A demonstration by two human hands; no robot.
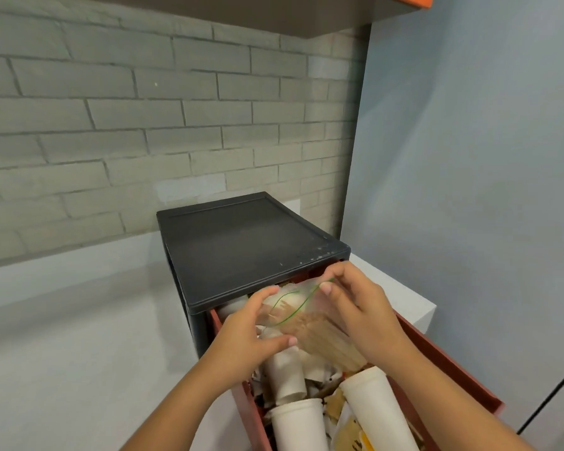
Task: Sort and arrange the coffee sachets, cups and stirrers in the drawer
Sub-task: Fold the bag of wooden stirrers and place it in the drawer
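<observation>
A clear zip bag of wooden stirrers (319, 333) with a green seal line is held above the open red drawer (450, 362). My left hand (251, 333) grips the bag's left side, thumb underneath. My right hand (358, 307) pinches the bag's top right edge near the seal. In the drawer lie stacks of white paper cups (298, 424), a second cup stack (375, 408) on the right, and yellow-brown coffee sachets (349, 431) jumbled between them. The back of the drawer is hidden under the bag and my hands.
The drawer slides out of a black plastic cabinet (241, 242) standing on a white counter (79, 353). A grey brick wall is behind, a pale blue wall to the right. The counter's edge (427, 317) ends just right of the cabinet.
</observation>
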